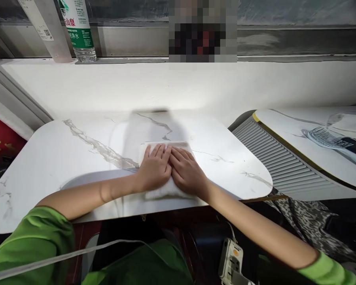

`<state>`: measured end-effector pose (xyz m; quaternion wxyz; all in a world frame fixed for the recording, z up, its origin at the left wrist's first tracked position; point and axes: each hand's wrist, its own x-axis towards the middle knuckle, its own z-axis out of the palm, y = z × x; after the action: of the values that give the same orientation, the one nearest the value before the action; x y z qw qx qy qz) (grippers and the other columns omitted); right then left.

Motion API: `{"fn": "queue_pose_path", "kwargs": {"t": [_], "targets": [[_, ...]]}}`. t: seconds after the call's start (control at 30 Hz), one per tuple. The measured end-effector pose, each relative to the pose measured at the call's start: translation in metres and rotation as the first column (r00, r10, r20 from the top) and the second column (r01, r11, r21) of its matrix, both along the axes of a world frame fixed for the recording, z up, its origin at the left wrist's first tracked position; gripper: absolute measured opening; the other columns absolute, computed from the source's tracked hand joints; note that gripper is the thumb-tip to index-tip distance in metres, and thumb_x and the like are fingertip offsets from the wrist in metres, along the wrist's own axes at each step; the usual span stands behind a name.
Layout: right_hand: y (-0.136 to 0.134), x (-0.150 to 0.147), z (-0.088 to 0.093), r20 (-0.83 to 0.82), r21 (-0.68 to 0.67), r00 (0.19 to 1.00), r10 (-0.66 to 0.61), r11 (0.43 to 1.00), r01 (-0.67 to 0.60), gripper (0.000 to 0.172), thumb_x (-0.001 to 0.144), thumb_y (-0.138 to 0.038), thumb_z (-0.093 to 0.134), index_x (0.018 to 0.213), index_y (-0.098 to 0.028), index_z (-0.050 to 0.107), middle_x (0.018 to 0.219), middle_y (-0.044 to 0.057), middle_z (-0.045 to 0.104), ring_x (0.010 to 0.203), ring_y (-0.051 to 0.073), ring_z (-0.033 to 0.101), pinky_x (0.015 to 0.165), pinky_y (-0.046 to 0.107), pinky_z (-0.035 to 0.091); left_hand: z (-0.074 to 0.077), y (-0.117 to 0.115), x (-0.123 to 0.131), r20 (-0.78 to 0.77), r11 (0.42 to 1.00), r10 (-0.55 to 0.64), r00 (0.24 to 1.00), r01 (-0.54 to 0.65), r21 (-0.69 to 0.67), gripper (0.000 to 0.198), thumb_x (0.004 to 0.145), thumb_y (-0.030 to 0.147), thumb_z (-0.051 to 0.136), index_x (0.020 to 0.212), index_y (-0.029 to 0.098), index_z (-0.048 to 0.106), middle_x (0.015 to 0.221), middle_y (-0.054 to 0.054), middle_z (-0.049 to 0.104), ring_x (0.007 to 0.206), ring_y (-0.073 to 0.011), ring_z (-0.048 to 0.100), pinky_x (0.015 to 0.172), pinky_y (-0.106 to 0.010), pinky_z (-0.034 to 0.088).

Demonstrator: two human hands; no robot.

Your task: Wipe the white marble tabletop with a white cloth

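Both hands are pressing flat, fingers together, nothing clasped: the left hand (154,168) and right hand (186,171) are lying side by side on a folded white cloth (166,190) at the near middle of the marble table (62,158). Pushing toward six o'clock could be sliding the cloth off the near edge; toward three o'clock, a gap is opening before the second table (290,130) holding a comb (324,138).

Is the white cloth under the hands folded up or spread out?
Folded. The small white cloth is a compact rectangle on the white marble-patterned table, mostly covered by the left hand and right hand pressing flat.
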<state>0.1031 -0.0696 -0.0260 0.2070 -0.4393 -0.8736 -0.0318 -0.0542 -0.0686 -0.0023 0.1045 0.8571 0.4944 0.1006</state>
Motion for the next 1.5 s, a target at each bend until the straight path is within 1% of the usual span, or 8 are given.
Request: {"fn": "queue_pose_path", "kwargs": {"t": [0.17,0.27,0.43,0.7,1.0,1.13,1.3,1.5], "targets": [[0.093,-0.013,0.002,-0.007,-0.065,0.998,-0.069,0.996,0.068,0.053,0.093,-0.018,0.035,0.142,-0.015,0.055,0.144,0.014,0.057,0.136,0.029,0.045,0.112,0.045,0.037,-0.003,0.082,-0.003,0.018,0.974,0.223,0.975,-0.224,0.035,0.057,0.098,0.022,0.032,0.154,0.01,0.036,0.162,-0.012,0.034,0.153,-0.0263,0.025,0.126,-0.05,0.015],[0.15,-0.027,0.003,0.01,-0.1,0.988,-0.157,0.982,0.157,0.053,0.094,-0.018,0.034,0.143,-0.017,0.055,0.146,0.012,0.056,0.137,0.029,0.045,0.114,0.046,0.034,-0.004,0.138,-0.008,0.001,0.966,0.257,0.966,-0.257,0.03,0.058,0.099,0.023,0.03,0.154,0.005,0.034,0.163,-0.013,0.033,0.153,-0.0244,0.025,0.127,-0.045,0.014],[0.196,-0.039,0.001,-0.022,-0.125,0.978,-0.207,0.971,0.203,0.054,0.094,-0.018,0.033,0.144,-0.018,0.054,0.144,0.011,0.058,0.136,0.028,0.046,0.114,0.045,0.032,-0.007,0.186,-0.013,-0.01,0.953,0.298,0.955,-0.297,0.054,0.057,0.1,0.022,0.028,0.153,0.005,0.035,0.162,-0.012,0.034,0.152,-0.0231,0.027,0.126,-0.043,0.016],[0.156,-0.04,0.005,0.092,-0.123,0.965,-0.246,0.959,0.256,0.055,0.098,-0.022,0.03,0.149,-0.015,0.048,0.152,0.013,0.05,0.14,0.028,0.043,0.115,0.045,0.03,-0.004,0.151,-0.016,-0.057,0.968,0.251,0.966,-0.249,0.032,0.057,0.101,0.022,0.026,0.155,0.003,0.032,0.164,-0.012,0.028,0.153,-0.024,0.022,0.127,-0.046,0.013],[-0.005,-0.049,-0.001,0.163,-0.016,0.967,-0.196,0.979,0.201,0.056,0.1,-0.027,0.027,0.149,-0.008,0.047,0.152,0.019,0.048,0.14,0.033,0.042,0.116,0.049,0.03,0.0,-0.002,-0.04,-0.098,0.993,0.12,0.988,-0.12,0.006,0.058,0.101,0.023,0.028,0.155,0.002,0.031,0.164,-0.015,0.028,0.154,-0.0265,0.02,0.127,-0.049,0.012],[-0.044,-0.056,0.001,0.174,-0.007,0.978,-0.116,0.993,0.119,0.056,0.098,-0.026,0.031,0.148,-0.007,0.047,0.152,0.019,0.048,0.142,0.032,0.04,0.118,0.048,0.028,-0.001,-0.045,-0.052,-0.097,0.995,0.094,0.991,-0.09,0.046,0.059,0.1,0.024,0.027,0.153,-0.001,0.032,0.163,-0.018,0.028,0.154,-0.0299,0.019,0.126,-0.053,0.014],[-0.023,-0.073,0.003,0.157,-0.035,0.982,-0.103,0.993,0.11,0.055,0.097,-0.025,0.031,0.146,-0.006,0.05,0.151,0.018,0.05,0.14,0.032,0.042,0.117,0.048,0.029,-0.004,-0.03,-0.067,-0.098,0.991,0.115,0.988,-0.108,0.077,0.057,0.1,0.022,0.027,0.152,0.001,0.034,0.161,-0.018,0.033,0.153,-0.0279,0.023,0.125,-0.052,0.017],[0.069,-0.115,0.001,0.072,-0.077,0.991,-0.11,0.99,0.116,0.055,0.096,-0.022,0.031,0.145,-0.006,0.049,0.149,0.02,0.051,0.136,0.034,0.043,0.115,0.05,0.028,-0.006,0.063,-0.105,-0.109,0.984,0.165,0.98,-0.157,0.079,0.056,0.099,0.023,0.027,0.152,0.006,0.036,0.161,-0.017,0.035,0.152,-0.0263,0.028,0.124,-0.049,0.019]]}}
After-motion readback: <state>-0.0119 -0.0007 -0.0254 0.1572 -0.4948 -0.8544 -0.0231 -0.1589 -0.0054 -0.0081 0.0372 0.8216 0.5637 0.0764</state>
